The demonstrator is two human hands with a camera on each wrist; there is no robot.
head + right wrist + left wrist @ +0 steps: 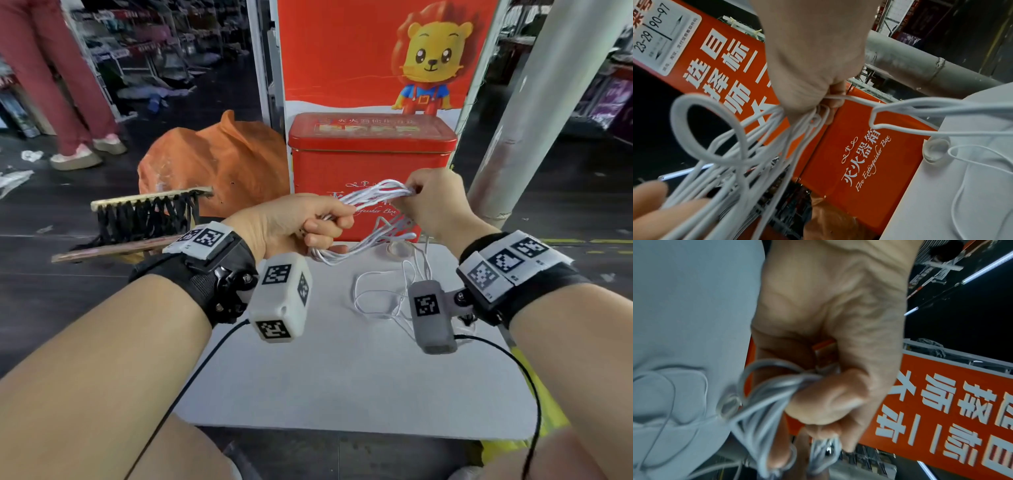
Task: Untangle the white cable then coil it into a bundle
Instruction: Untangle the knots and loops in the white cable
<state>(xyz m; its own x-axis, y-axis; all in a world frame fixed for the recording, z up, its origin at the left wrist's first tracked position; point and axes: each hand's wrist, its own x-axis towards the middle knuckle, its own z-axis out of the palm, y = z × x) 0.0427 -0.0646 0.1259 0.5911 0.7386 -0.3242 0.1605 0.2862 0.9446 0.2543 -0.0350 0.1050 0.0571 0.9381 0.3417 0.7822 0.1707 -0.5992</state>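
Observation:
A thin white cable is gathered into several parallel loops, held in the air above the far edge of the white table. My left hand grips one end of the loops in a fist. My right hand pinches the other end. A looped end sticks out past my right hand. More loose cable trails down onto the table in slack curls. A small clear ring lies on the table by the trailing cable.
A red fire extinguisher box stands right behind the table. An orange bag and a brush with black bristles lie to the left. A grey pole rises at right. A person in red trousers stands far left.

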